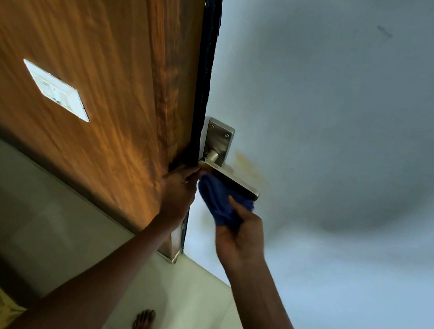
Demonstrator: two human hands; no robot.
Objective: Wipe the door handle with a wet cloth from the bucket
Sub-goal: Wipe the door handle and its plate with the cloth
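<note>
Your bare feet (144, 325) stand on pale floor tiles (188, 289) as your right hand (240, 241) grips a crumpled blue cloth (218, 202) under the brushed-metal door handle (230, 179). Your left hand (178, 189) pinches the lever's near end on the pale blue door (349, 115), beside wood-grain panelling (103, 28).

Head view, close, facing down (wide-angle) — door handle (229, 178)

We've open door face (360, 131) right of the lever (236, 181) & above the backplate (218, 140): free passage. Under the lever, cloth (217, 205) & right hand (240, 238) fill the gap. Door's left edge is pinched by dark frame (203, 75), w/ left hand (177, 195) there.
</note>
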